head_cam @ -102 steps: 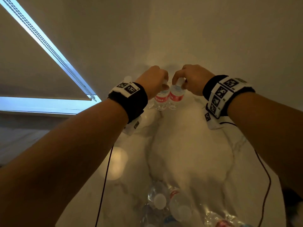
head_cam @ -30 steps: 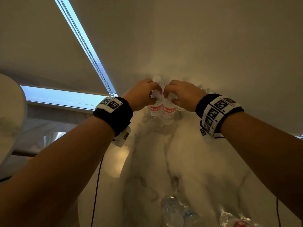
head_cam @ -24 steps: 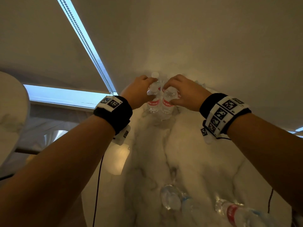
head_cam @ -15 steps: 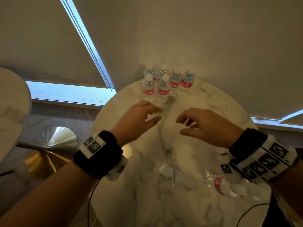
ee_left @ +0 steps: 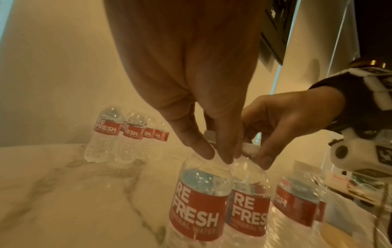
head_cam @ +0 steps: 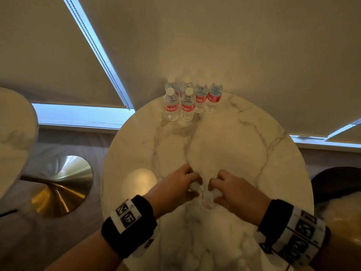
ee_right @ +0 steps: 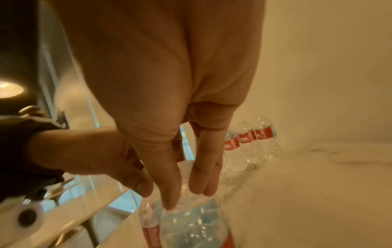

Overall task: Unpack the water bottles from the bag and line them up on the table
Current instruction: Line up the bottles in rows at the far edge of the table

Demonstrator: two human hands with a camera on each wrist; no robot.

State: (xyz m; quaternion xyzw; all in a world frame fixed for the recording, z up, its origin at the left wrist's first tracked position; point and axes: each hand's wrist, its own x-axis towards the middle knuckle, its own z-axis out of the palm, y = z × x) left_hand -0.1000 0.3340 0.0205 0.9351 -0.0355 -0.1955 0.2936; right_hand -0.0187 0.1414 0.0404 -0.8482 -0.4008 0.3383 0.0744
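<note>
Low in the frame, left hand and right hand, fingers pointing down, each pinch one upright bottle's cap over the table.

Black wristbands with white marker tags

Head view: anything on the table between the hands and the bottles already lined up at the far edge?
Nothing: in the head view only bare marble table lies between the left hand, the right hand and the standing bottles.
</note>
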